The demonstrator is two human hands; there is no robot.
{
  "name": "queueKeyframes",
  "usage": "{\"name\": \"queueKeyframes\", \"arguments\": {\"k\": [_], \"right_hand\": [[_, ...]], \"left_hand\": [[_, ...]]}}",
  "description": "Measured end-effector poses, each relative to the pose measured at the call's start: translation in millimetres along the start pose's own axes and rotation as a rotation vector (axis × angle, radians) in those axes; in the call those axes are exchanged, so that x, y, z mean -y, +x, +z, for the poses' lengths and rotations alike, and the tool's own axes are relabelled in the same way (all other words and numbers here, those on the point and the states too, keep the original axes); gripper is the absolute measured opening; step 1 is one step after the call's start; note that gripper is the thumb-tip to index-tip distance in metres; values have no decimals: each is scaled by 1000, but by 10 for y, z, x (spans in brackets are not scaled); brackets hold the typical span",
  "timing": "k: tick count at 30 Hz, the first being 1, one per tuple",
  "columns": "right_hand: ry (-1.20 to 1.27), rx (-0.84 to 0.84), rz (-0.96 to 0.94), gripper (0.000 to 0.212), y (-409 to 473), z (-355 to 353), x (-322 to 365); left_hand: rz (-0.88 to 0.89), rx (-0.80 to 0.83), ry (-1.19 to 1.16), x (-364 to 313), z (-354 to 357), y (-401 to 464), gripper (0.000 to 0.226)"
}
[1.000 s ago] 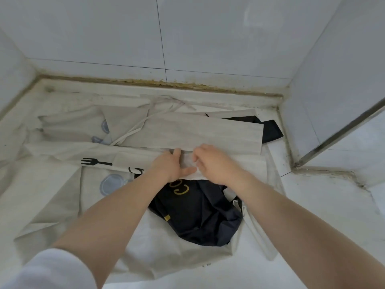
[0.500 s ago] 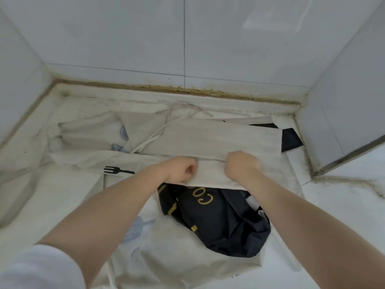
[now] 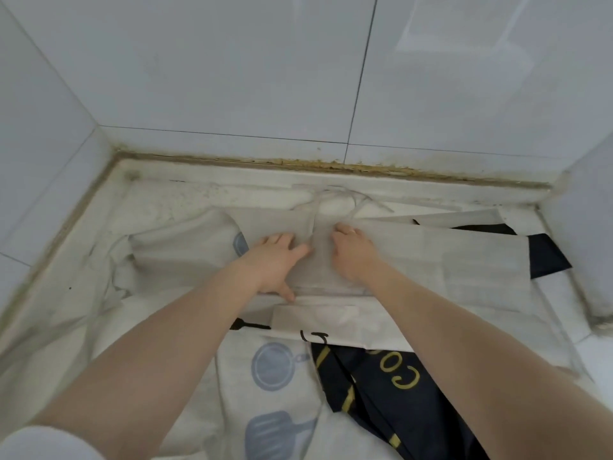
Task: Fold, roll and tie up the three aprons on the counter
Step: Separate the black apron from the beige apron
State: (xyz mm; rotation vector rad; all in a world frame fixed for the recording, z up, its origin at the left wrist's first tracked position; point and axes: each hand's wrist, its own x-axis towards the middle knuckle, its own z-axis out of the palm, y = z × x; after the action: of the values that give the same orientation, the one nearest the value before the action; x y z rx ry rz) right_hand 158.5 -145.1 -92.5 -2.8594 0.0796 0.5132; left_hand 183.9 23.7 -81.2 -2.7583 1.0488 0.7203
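Observation:
A beige apron (image 3: 431, 257) lies folded into a long band across the counter, its pale strings (image 3: 335, 200) looped at the far edge. My left hand (image 3: 277, 260) rests flat on the band with fingers spread. My right hand (image 3: 353, 254) presses down on it just to the right, fingers bent at the fold. A cream apron printed with blue kitchen tools (image 3: 272, 366) spreads beneath, nearer me. A dark navy apron with gold letters (image 3: 391, 393) lies crumpled at the lower right, partly under the beige cloth.
White tiled walls (image 3: 232, 78) close the counter (image 3: 185, 194) in at the back, left and right. A stained seam runs along the back edge. A corner of dark cloth (image 3: 544, 257) sticks out at the right by the wall.
Both hands let go of the near edge of the beige cloth and moved away from me onto the folded band. The near edge now lies folded over. The camera leaned in closer.

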Motion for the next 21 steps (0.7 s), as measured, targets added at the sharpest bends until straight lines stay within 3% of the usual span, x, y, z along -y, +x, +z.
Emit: {"name": "queueKeyframes", "arguments": {"k": [5,9,15,21], "right_hand": [[-75,34,-65,53,267,-39,14],[-128,-76,-75,42,371,-61,41],[-254,-131,-6,33,413,-247,79],[-374,-129,-268,41,93,-366,177]], "left_hand": [[129,50,34,59,-9,152,110],[161,47,36,99,2,222,125],[72,-54,170,102,6,107,140],[-33,-211,342,-39,-4,-102,138]]}}
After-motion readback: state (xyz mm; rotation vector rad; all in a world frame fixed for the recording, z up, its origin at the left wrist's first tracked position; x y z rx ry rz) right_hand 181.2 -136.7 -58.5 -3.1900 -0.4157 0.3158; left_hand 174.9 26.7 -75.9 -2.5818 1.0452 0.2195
